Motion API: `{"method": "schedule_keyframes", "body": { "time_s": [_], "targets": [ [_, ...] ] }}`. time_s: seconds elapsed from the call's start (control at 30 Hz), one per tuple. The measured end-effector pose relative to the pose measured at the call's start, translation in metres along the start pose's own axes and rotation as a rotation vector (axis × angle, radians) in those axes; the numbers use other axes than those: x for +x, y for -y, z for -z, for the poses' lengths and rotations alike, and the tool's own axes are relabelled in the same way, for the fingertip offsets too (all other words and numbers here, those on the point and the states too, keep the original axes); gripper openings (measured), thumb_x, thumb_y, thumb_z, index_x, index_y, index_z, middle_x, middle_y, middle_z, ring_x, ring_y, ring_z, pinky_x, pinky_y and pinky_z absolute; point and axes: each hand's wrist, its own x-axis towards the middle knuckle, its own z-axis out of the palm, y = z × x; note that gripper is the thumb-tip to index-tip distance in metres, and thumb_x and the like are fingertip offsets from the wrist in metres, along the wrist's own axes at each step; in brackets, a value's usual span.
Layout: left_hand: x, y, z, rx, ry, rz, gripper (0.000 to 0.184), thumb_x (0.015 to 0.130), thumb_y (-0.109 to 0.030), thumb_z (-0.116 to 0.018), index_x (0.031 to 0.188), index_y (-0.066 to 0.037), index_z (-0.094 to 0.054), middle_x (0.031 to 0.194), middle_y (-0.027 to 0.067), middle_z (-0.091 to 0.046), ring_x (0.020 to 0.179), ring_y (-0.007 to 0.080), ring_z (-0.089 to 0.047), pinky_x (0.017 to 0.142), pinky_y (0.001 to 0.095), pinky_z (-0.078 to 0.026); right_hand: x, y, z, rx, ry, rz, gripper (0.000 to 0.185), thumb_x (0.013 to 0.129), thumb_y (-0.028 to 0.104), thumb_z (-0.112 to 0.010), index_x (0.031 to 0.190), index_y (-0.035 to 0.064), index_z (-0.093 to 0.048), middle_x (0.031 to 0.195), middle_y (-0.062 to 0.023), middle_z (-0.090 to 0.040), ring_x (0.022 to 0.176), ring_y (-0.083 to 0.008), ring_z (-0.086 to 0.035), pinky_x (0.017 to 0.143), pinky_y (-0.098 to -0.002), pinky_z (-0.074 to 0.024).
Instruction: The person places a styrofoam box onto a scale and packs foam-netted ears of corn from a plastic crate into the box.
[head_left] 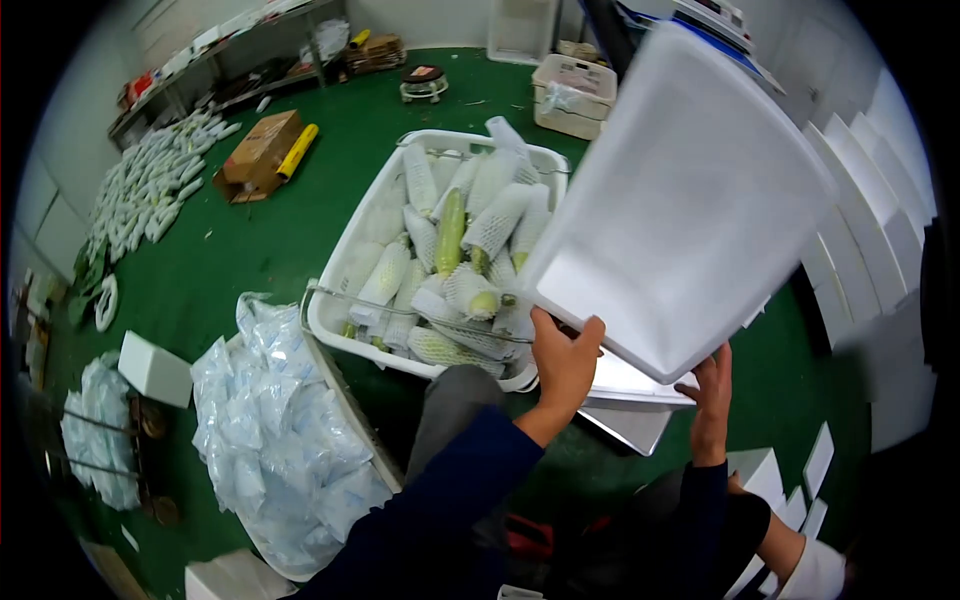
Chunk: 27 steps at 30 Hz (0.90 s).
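A large white foam box (pixel 680 200) is tilted up in front of me, its hollow inside facing my head. My left hand (pixel 567 360) grips its lower left corner, thumb on top. My right hand (pixel 710 395) holds the bottom edge near the lower right corner, partly hidden by the box. Under the box lies another white foam piece (pixel 635 378) on a metal plate (pixel 630 425). Just left of my left hand stands a white crate (pixel 345 240) full of long green vegetables in foam net sleeves; one bare green vegetable (pixel 451 230) lies on top.
A tub of clear bags that look like ice packs (pixel 275 420) stands at lower left. Stacked white foam boxes (pixel 860 200) line the right side. Another person's forearm (pixel 780 545) shows at lower right. A cardboard box (pixel 265 150) and netted vegetables (pixel 150 185) lie farther back.
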Motion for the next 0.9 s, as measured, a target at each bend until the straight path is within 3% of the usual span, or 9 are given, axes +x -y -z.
{"method": "schedule_keyframes", "body": {
  "time_s": [0.1,0.17,0.23,0.37,0.4,0.5,0.57,0.83,0.9],
  "targets": [
    [-0.012,0.031,-0.005,0.173,0.118,-0.169,0.051,0.087,-0.002,-0.070,0.126,0.002,-0.036,0.100,0.0122,-0.061,0.081,0.0163,-0.064,0.063,0.0279,-0.056,0.010,-0.025,0.010,-0.209,-0.125,-0.059,0.050,0.092,0.033,-0.071,0.123,-0.0024,-0.054,0.099,-0.0085,-0.062,0.084,-0.0125,-0.059,0.062,-0.0300,-0.0509],
    [-0.015,0.037,-0.007,0.114,0.426,-0.094,0.048,0.087,-0.006,-0.073,0.126,0.001,-0.046,0.100,0.0118,-0.065,0.084,0.0168,-0.066,0.068,0.0299,-0.056,0.013,-0.053,0.034,-0.063,-0.391,-0.168,0.033,0.088,0.024,-0.072,0.108,0.0003,-0.059,0.085,-0.0043,-0.059,0.069,-0.0121,-0.056,0.051,-0.0312,-0.0484],
    [-0.001,0.015,-0.005,0.682,0.690,-0.508,0.041,0.083,-0.011,-0.077,0.119,-0.001,-0.060,0.105,0.0120,-0.069,0.091,0.0220,-0.068,0.079,0.0346,-0.055,0.035,-0.046,0.079,0.139,-0.540,-0.225,0.027,0.087,0.021,-0.069,0.104,0.0018,-0.061,0.078,-0.0032,-0.056,0.065,-0.0145,-0.055,0.048,-0.0339,-0.0485],
    [0.111,0.007,0.052,1.315,0.297,-0.937,0.042,0.079,-0.023,-0.078,0.114,-0.003,-0.067,0.111,0.0175,-0.069,0.106,0.0366,-0.063,0.093,0.0457,-0.050,0.078,-0.078,0.200,-0.123,-0.860,-0.151,0.027,0.085,0.022,-0.070,0.098,0.0011,-0.061,0.078,-0.0077,-0.060,0.055,-0.0183,-0.055,0.047,-0.0339,-0.0453],
    [0.143,0.010,0.076,1.460,0.236,-0.887,0.052,0.074,-0.030,-0.079,0.117,-0.002,-0.065,0.112,0.0214,-0.066,0.104,0.0394,-0.062,0.089,0.0496,-0.049,0.081,-0.099,0.226,-0.247,-0.947,-0.120,0.026,0.084,0.022,-0.069,0.096,0.0009,-0.061,0.077,-0.0081,-0.060,0.055,-0.0185,-0.056,0.047,-0.0340,-0.0448],
    [0.190,0.030,0.130,1.748,0.308,-0.153,0.089,0.067,-0.055,-0.081,0.132,-0.001,-0.052,0.121,0.0252,-0.062,0.111,0.0439,-0.062,0.096,0.0497,-0.050,0.082,-0.184,0.259,-0.440,-1.163,-0.140,0.029,0.082,0.024,-0.068,0.086,-0.0041,-0.062,0.075,-0.0145,-0.064,0.060,-0.0210,-0.062,0.049,-0.0374,-0.0464],
    [0.176,0.036,0.111,1.902,0.213,-0.038,0.098,0.062,-0.057,-0.084,0.135,0.000,-0.050,0.125,0.0272,-0.062,0.113,0.0439,-0.063,0.097,0.0479,-0.050,0.071,-0.152,0.248,-0.040,-1.113,-0.277,0.035,0.083,0.029,-0.068,0.077,-0.0048,-0.059,0.064,-0.0128,-0.060,0.048,-0.0222,-0.056,0.046,-0.0368,-0.0435],
    [0.210,0.042,0.147,1.462,0.274,0.056,0.110,0.053,-0.029,-0.097,0.142,0.004,-0.043,0.127,0.0273,-0.063,0.116,0.0370,-0.063,0.099,0.0404,-0.050,0.030,-0.123,0.266,0.008,-1.057,-0.089,0.029,0.089,0.031,-0.065,0.093,0.0021,-0.061,0.076,-0.0025,-0.058,0.058,-0.0116,-0.052,0.048,-0.0291,-0.0397],
    [0.237,0.039,0.165,1.292,0.270,0.168,0.101,0.060,-0.019,-0.092,0.144,0.004,-0.042,0.122,0.0248,-0.064,0.106,0.0365,-0.066,0.085,0.0484,-0.056,0.016,-0.133,0.278,-0.033,-1.076,-0.068,0.029,0.089,0.027,-0.066,0.096,-0.0002,-0.063,0.081,-0.0055,-0.062,0.061,-0.0120,-0.054,0.048,-0.0304,-0.0421]
  ]
}}
